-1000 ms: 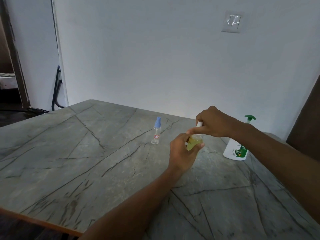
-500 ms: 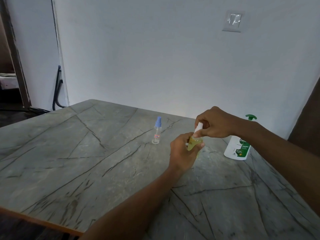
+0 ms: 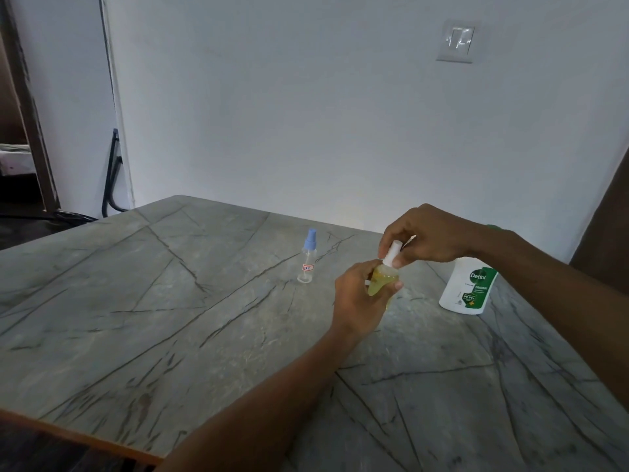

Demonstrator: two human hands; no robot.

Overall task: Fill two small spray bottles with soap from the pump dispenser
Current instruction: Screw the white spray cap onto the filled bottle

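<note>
My left hand [image 3: 357,298] grips a small clear spray bottle [image 3: 383,281] holding yellow-green soap, lifted a little above the grey marble table [image 3: 170,318]. My right hand [image 3: 432,236] pinches that bottle's white spray cap [image 3: 393,253] on its neck. A second small spray bottle [image 3: 308,258], clear with a blue cap and a red-edged label, stands upright and apart to the left. The white and green soap pump dispenser [image 3: 468,287] stands on the right; my right wrist hides most of its pump head.
The table's far edge meets a white wall with a light switch [image 3: 457,40]. An orange-brown table edge [image 3: 78,437] runs along the near left. A dark doorway and black tube frame [image 3: 112,175] lie at the far left.
My right hand's fingers have shifted round the white cap, which now shows more plainly. Both hands and the bottle stay in about the same place.
</note>
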